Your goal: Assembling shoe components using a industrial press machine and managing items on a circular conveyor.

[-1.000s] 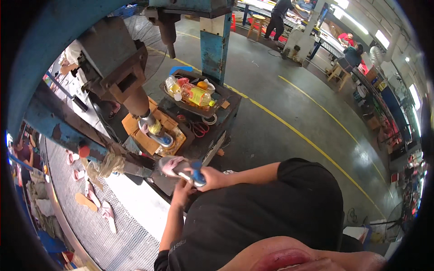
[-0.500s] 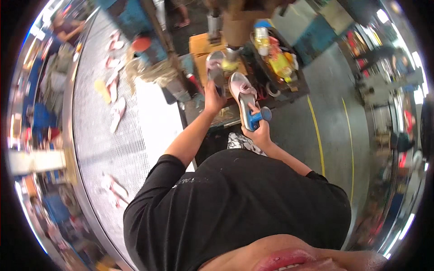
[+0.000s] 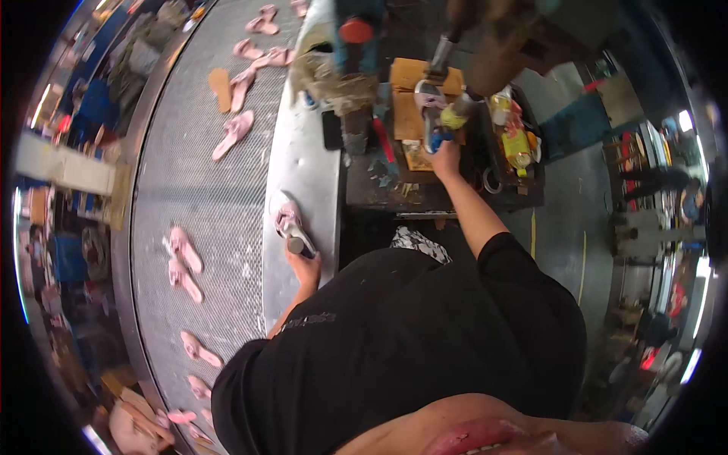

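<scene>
The left hand (image 3: 305, 267) is grasping a pink sandal (image 3: 288, 218) by its heel, while the right hand (image 3: 445, 157) is holding a second sandal (image 3: 429, 98) near the press (image 3: 504, 53), ideally keeping it straight.

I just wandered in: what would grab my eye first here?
Probably the pink sandals strewn along the mesh belt at left. Then the left hand gripping a sandal at the shiny ledge, and the right hand by another shoe on the brown board, upper centre.
</scene>
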A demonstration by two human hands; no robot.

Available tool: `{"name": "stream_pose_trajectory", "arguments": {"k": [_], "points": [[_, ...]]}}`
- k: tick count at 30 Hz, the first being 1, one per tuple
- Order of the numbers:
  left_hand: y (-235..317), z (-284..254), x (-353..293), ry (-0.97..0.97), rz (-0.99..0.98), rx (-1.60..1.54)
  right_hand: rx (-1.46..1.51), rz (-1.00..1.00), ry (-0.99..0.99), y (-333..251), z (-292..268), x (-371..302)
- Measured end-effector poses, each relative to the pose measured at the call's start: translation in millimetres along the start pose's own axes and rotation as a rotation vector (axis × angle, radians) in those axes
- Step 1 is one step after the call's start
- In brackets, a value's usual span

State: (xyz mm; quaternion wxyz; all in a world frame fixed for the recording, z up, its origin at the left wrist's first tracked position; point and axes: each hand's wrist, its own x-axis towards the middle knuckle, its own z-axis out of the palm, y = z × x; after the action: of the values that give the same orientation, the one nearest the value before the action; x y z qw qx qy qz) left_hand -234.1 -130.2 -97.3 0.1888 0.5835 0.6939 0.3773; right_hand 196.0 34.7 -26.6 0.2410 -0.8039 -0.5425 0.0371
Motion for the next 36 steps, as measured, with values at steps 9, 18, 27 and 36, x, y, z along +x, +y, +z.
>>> {"name": "stream_pose_trajectory", "arguments": {"k": [9, 18, 27, 36], "points": [[-25, -38, -2, -0.162, 0.011, -0.077, 0.206, -0.177, 0.111, 21, -25, -8], [-144, -156, 86, -0.156, -0.426, 0.801, 0.007, 0.253, 0.087, -42, -64, -21], [-211, -145, 172, -0.093, -0.587, 0.841, 0.044, 0.028, 0.155, -33, -57, -10], [-227, -188, 151, 0.204, -0.604, 0.210, 0.310, 0.229, 0.221, -77, -14, -72]]}}
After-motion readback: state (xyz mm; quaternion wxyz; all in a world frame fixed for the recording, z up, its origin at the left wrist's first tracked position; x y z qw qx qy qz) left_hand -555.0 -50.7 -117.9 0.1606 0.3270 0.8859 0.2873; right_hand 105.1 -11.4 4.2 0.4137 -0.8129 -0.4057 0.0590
